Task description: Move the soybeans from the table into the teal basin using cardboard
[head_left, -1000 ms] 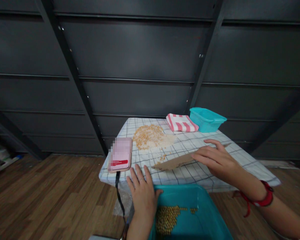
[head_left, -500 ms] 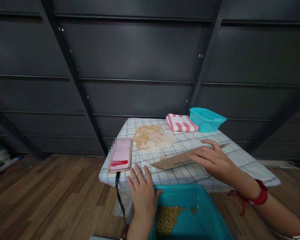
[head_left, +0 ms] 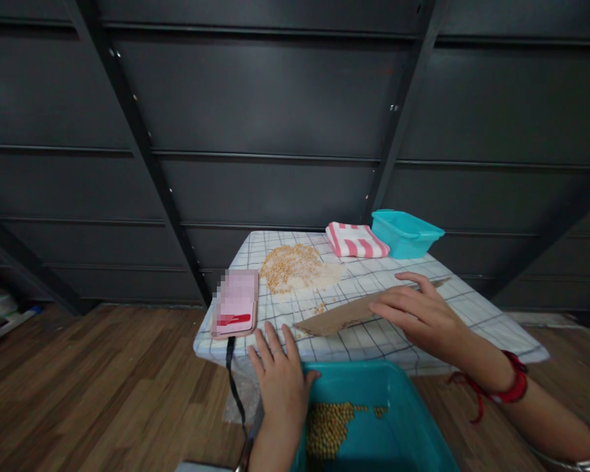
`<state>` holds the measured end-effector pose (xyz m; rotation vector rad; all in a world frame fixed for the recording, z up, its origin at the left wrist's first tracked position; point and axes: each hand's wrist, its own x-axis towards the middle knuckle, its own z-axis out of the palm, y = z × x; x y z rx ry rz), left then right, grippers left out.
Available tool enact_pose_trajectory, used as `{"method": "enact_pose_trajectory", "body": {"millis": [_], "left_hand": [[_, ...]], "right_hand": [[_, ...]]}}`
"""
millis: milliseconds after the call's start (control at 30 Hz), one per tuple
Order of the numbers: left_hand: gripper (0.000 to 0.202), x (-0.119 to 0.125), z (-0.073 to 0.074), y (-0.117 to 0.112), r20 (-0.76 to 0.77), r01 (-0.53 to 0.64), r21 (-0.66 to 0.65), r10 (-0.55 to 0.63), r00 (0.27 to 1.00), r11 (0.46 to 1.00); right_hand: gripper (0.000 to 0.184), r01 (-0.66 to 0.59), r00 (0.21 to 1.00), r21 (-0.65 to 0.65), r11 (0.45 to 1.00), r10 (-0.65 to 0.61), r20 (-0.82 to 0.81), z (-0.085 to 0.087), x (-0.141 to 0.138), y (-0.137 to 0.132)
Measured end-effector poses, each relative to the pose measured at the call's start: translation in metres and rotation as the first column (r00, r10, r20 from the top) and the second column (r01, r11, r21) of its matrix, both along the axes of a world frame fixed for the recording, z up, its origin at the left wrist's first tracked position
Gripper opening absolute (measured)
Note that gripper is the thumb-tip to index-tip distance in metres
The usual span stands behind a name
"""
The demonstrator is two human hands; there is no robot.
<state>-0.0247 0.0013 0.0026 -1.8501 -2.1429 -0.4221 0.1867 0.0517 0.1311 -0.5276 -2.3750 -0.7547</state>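
Observation:
My right hand (head_left: 417, 308) grips a long torn strip of brown cardboard (head_left: 337, 316), its lower edge down by the checked tablecloth. My left hand (head_left: 280, 373) lies with fingers spread at the table's front edge, its thumb by the rim of a teal basin (head_left: 423, 406). Inside that basin rests a heap of greenish-yellow beans (head_left: 327, 429). Farther back on the cloth spreads a pile of yellow beans mixed with white grains (head_left: 295, 267). A few loose yellow bits (head_left: 320, 307) lie between the pile and the cardboard.
A pink phone-like case (head_left: 238, 298) with a black strap (head_left: 231, 373) lies at the table's left edge. At the back right are a folded pink-and-white striped cloth (head_left: 356, 240) and a small turquoise basket (head_left: 406, 235). A dark panelled wall (head_left: 275, 98) stands behind the table.
The cardboard strip's left end has shifted slightly left and toward me, and its face is tilted a little differently. Both hands stay almost where they were.

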Motion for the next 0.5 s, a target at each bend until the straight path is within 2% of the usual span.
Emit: {"method": "enact_pose_trajectory", "body": {"millis": [367, 500], "left_hand": [[0.086, -0.001, -0.002, 0.001, -0.023, 0.0, 0.02, 0.0, 1.0, 1.0], [0.087, -0.001, -0.001, 0.001, -0.019, 0.005, 0.01, -0.005, 1.0, 1.0]], "right_hand": [[0.032, 0.008, 1.0, -0.059, 0.998, -0.006, 0.03, 0.002, 0.01, -0.005], [0.034, 0.01, 0.999, -0.003, 1.0, -0.01, -0.03, 0.003, 0.01, -0.002]]}}
